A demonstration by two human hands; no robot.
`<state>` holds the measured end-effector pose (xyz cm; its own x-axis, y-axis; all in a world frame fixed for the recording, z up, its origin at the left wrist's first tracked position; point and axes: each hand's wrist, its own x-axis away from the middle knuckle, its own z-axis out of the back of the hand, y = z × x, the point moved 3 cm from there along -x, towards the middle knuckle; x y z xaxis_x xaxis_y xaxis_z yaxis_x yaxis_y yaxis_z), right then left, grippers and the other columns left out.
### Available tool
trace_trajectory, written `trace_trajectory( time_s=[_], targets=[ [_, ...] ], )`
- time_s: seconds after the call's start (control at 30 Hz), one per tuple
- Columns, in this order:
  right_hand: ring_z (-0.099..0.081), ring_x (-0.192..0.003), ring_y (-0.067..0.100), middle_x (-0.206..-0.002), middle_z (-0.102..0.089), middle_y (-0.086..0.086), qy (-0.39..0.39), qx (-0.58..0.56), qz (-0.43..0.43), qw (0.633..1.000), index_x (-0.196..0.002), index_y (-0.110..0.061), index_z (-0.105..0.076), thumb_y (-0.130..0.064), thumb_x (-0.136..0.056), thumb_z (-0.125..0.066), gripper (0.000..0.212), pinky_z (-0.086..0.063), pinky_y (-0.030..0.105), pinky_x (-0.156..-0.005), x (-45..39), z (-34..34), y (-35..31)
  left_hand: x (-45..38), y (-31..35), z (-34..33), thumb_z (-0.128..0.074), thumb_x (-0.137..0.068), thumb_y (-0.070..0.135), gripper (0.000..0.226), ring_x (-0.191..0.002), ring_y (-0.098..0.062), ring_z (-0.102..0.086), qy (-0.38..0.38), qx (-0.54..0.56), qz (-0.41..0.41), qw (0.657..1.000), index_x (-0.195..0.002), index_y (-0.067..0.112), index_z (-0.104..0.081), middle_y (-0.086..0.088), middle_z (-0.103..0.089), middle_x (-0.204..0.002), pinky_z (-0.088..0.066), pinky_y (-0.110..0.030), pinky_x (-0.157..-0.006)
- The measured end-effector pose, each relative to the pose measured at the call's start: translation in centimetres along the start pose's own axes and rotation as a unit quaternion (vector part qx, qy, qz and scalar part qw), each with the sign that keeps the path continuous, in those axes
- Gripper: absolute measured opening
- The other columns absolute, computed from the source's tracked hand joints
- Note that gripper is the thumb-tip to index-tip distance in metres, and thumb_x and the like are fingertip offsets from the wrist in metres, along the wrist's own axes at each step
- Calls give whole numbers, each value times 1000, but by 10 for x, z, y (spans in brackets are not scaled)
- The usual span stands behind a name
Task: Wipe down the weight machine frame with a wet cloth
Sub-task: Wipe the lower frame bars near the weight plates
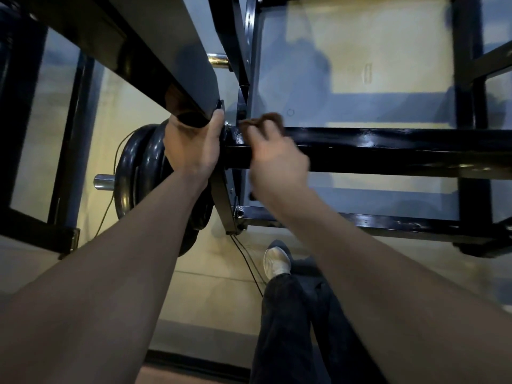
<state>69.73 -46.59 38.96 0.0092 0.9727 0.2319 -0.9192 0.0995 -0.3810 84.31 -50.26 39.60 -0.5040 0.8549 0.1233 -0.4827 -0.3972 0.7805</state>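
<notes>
The black weight machine frame [388,145] fills the view, its horizontal bar gleaming wet. The left hand [194,145] grips the angled beam's end [199,106]. The right hand [277,159], blurred, seems to pinch the brown cloth [270,120] against the joint; work firmly into corners.
</notes>
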Motion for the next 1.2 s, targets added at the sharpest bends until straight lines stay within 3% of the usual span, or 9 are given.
trace_trajectory(
  time_s=[0.17,0.37,0.47,0.7,0.77,0.87,1.0,1.1,1.2],
  targets=[
    [-54,-116,33,-148,-38,5,-20,26,69,997,-149,-24,-39,-11,-91,-66,65,-42,42,-67,7,4,-2,2,3,1,-73,-70,62,48,-92,-5,-69,-6,-13,7,1000,-101,25,-71,13,-75,-92,-58,-38,-89],
    [-59,-108,35,-154,-40,-4,53,59,-67,995,-147,-32,-45,-12,-91,-57,61,-40,36,-65,40,38,113,0,1,0,-73,-74,54,38,-85,-5,-70,-16,-2,-13,1000,-89,20,-70,10,-75,-83,-59,-40,-84],
    [-58,-106,36,-146,-42,4,47,53,-88,994,-142,-26,-46,-12,-87,-61,59,-37,38,-64,32,28,85,0,0,1,-73,-75,52,36,-84,-7,-70,-19,1,-16,1000,-88,19,-69,9,-74,-81,-59,-39,-82],
    [-55,-114,33,-140,-43,9,-30,30,59,997,-143,-18,-45,-13,-95,-61,51,-39,42,-68,-6,0,-23,4,6,1,-71,-72,56,39,-83,-4,-69,2,-20,-7,1000,-91,22,-70,11,-75,-83,-59,-37,-82],
    [-56,-113,33,-144,-42,3,-23,26,77,996,-146,-26,-44,-11,-90,-65,61,-40,41,-68,2,6,0,5,7,1,-72,-71,56,38,-83,-5,-70,-1,-15,2,1000,-91,24,-69,11,-74,-83,-60,-39,-83],
    [-58,-114,34,-153,-40,-10,11,9,15,1000,-146,-40,-44,-9,-88,-61,68,-46,40,-74,21,27,75,6,7,1,-69,-70,59,43,-84,-8,-70,7,-18,10,1000,-92,22,-68,9,-74,-84,-59,-41,-85],
    [-60,-112,40,-157,-40,-11,76,25,-105,991,-147,-33,-48,-15,-93,-53,57,-51,47,-81,49,55,150,7,5,-1,-71,-70,56,39,-81,-8,-70,3,-1,15,1000,-86,21,-67,8,-74,-81,-60,-42,-83],
    [-59,-109,41,-151,-44,1,71,16,-135,988,-141,-27,-51,-13,-91,-55,52,-48,44,-78,39,44,127,6,3,-2,-72,-71,55,39,-80,-9,-70,4,5,9,1000,-85,19,-67,7,-73,-79,-60,-43,-82],
    [-59,-110,36,-141,-46,3,36,1,-67,997,-137,-24,-51,-12,-90,-58,49,-40,38,-68,13,20,62,5,2,-1,-72,-71,56,42,-82,-10,-71,4,8,14,1000,-89,18,-67,7,-74,-82,-60,-44,-83]
  ],
)
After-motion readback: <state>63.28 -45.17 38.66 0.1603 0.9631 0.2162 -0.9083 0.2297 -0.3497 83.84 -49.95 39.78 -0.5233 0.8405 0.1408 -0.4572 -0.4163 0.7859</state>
